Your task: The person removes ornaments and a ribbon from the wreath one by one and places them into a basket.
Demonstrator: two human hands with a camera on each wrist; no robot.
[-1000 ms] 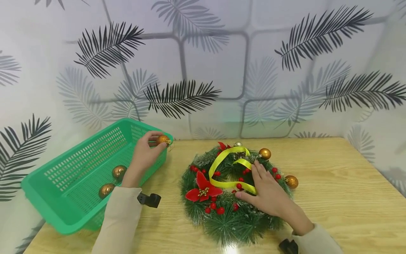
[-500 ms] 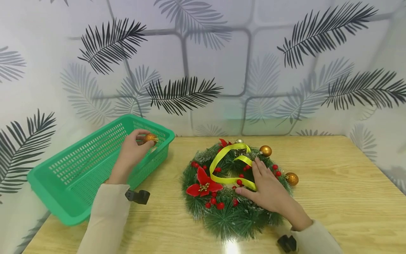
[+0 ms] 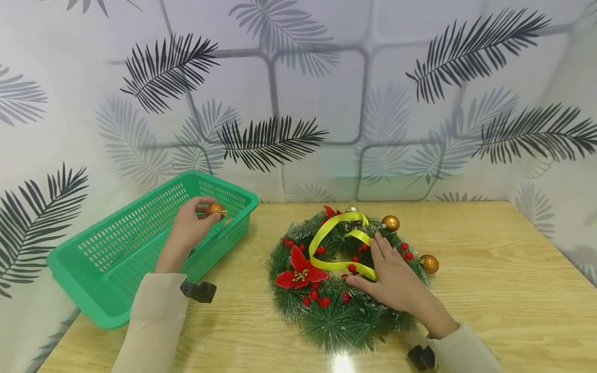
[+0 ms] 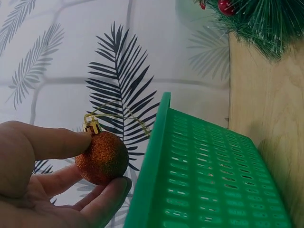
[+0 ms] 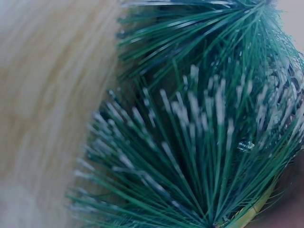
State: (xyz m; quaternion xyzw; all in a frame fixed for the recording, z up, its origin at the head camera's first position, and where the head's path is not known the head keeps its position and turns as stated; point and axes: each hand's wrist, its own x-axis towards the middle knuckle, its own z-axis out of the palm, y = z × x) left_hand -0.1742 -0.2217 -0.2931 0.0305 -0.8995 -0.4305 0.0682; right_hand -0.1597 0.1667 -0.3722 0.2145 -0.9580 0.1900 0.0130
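My left hand (image 3: 188, 225) pinches a glittery copper-orange bauble (image 4: 102, 159) between thumb and fingers, its gold cap and thin loop of string showing in the left wrist view. Hand and bauble are over the far right part of a green plastic basket (image 3: 107, 228), near its rim. My right hand (image 3: 396, 277) lies with fingers extended on the right side of a green wreath (image 3: 331, 321), over part of a yellow ribbon (image 3: 322, 233). On the wreath are a red poinsettia (image 3: 300, 272) and several red berries. In the right wrist view, frosted pine needles (image 5: 190, 142) fill most of the frame.
Two gold baubles sit at the wreath's right edge, a smooth one (image 3: 390, 223) and a glittery one (image 3: 428, 263). A small silvery ball (image 3: 352, 209) shows at its back. The wooden table (image 3: 503, 290) meets a leaf-patterned backdrop (image 3: 317, 98) behind.
My left hand has moved left with the bauble, from the basket's far right corner to over its inside. The forearm now covers the baubles seen in the basket earlier. My right hand stays put.
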